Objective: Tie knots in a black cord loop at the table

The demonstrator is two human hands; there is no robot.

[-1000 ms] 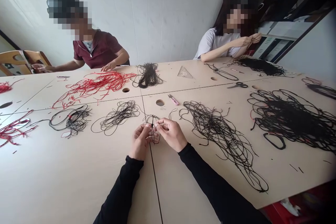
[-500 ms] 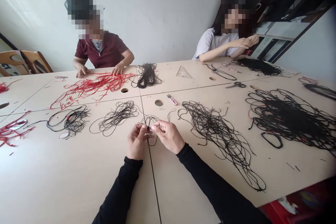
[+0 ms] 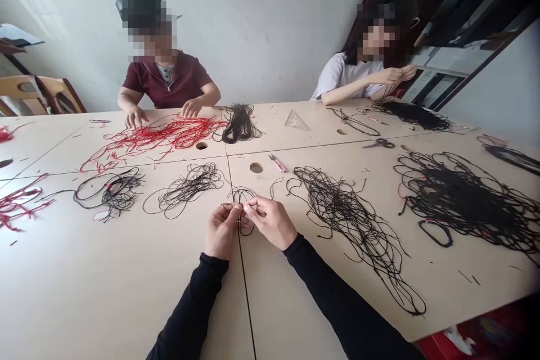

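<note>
Over the table seam, my left hand (image 3: 222, 226) and my right hand (image 3: 270, 219) meet, fingertips pinched close together on a looped black cord (image 3: 246, 233). Thin loops of it stick out above and below my fingers; the exact pinch point is partly hidden by the thumbs. Left of my hands lies a loose bundle of thin black cord (image 3: 192, 187). To the right spreads a larger tangle of black cords (image 3: 341, 208). Beyond my fingers rest thread snips (image 3: 277, 162) with a pink handle.
Across the table (image 3: 126, 292), a person in maroon (image 3: 169, 87) has both hands by red cords (image 3: 169, 132); another in white (image 3: 337, 76) holds hands raised. Scissors (image 3: 382, 144), a set square (image 3: 296, 120), a big black cord pile (image 3: 468, 202) and a black ring (image 3: 436, 233) lie about.
My fingertips have drawn closer together on the cord. The maroon-clad person's hands have lifted slightly off the red cords. The camera view has shifted a little.
</note>
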